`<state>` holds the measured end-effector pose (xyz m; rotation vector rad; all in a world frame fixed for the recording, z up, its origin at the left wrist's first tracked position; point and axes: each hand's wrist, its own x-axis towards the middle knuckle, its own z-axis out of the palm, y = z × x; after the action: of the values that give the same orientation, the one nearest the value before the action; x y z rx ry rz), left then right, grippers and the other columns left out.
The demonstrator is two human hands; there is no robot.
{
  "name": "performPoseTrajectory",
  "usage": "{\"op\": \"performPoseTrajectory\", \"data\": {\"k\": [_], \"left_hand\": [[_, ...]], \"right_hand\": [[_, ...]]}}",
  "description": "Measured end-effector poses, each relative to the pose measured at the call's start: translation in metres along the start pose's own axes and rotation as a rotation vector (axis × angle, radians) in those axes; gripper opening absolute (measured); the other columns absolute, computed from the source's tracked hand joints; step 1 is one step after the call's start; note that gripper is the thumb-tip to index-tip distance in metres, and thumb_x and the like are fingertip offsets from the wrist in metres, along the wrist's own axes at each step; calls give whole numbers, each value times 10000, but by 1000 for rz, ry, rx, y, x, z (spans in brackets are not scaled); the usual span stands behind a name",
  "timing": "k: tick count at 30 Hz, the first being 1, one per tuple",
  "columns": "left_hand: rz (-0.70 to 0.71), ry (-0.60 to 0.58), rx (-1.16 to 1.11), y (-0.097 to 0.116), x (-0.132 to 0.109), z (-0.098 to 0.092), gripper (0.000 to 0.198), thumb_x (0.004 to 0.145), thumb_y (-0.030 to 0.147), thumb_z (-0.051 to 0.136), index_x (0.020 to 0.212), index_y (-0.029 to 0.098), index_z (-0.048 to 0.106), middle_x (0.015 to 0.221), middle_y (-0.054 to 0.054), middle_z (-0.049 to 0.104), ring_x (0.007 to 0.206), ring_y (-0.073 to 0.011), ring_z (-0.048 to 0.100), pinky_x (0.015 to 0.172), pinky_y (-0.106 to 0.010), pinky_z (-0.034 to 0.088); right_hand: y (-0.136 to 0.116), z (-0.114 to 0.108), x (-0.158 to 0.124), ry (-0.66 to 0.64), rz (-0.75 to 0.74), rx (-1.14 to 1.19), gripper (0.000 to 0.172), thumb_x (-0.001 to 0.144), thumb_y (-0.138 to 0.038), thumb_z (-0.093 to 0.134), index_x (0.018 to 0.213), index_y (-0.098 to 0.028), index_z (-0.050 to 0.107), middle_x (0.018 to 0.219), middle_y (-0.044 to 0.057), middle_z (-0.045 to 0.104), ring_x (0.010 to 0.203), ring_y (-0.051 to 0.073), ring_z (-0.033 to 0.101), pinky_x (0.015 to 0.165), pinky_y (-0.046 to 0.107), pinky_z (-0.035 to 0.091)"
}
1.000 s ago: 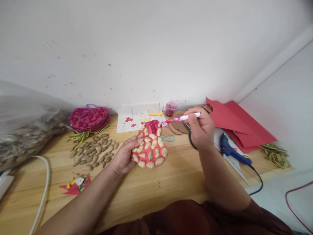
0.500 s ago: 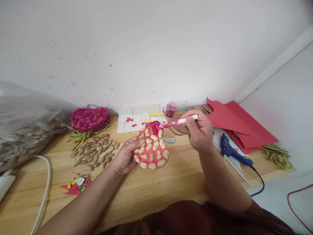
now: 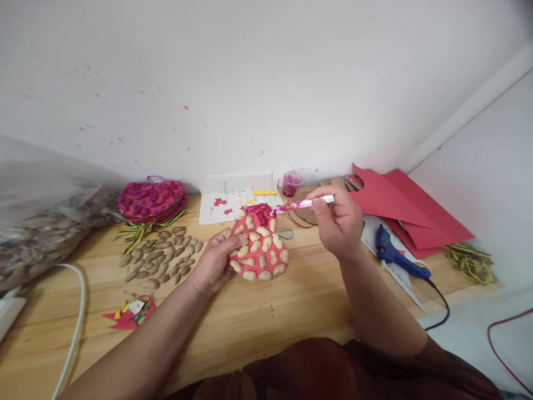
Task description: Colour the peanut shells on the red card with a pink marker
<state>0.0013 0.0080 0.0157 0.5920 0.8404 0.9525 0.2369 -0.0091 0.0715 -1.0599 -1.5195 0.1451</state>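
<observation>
A round red craft piece (image 3: pixel 259 265) covered in peanuts is pinched at its left edge by my left hand (image 3: pixel 219 260), thumb on top. Magenta paint coats the peanuts at its far end; the others are bare tan. My right hand (image 3: pixel 339 222) grips a white-handled paintbrush (image 3: pixel 306 204), smeared with magenta. Its tip is at the painted peanuts; whether it touches them I cannot tell. A blue loop of cord (image 3: pixel 285 234) sticks out at the piece's right. Beyond stands a clear plastic cup (image 3: pixel 292 183) with magenta paint in it.
Loose peanuts (image 3: pixel 160 258) lie left, before a magenta peanut-covered piece (image 3: pixel 152 201) and a plastic bag of peanuts (image 3: pixel 37 239). Paper scraps (image 3: pixel 131 313) lie nearer. On the right are a blue glue gun (image 3: pixel 400 258) with its cord, red sheets (image 3: pixel 412 205) and green strands (image 3: pixel 470 264).
The craft piece has tilted slightly in my left hand, its near edge rising. The paintbrush has shifted a little, its tip still by the painted end.
</observation>
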Motion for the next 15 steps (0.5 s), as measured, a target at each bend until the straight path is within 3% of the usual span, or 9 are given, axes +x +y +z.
{"op": "performPoseTrajectory", "data": {"k": [7, 15], "left_hand": [[60, -12, 36, -4, 1, -3, 339, 602, 288, 987, 763, 128, 735, 620, -18, 710, 490, -119, 606, 524, -224, 497], [66, 19, 43, -2, 0, 2, 358, 567, 293, 1012, 731, 129, 740, 650, -39, 750, 510, -131, 638, 550, -239, 525]], "right_hand": [[6, -3, -4, -100, -130, -73, 101, 1018, -290, 606, 1014, -238, 692, 938, 42, 740, 850, 186, 671, 819, 375, 539], [5, 0, -3, -152, -202, -134, 71, 994, -238, 619, 1001, -250, 689, 890, 37, 738, 880, 212, 657, 843, 405, 532]]}}
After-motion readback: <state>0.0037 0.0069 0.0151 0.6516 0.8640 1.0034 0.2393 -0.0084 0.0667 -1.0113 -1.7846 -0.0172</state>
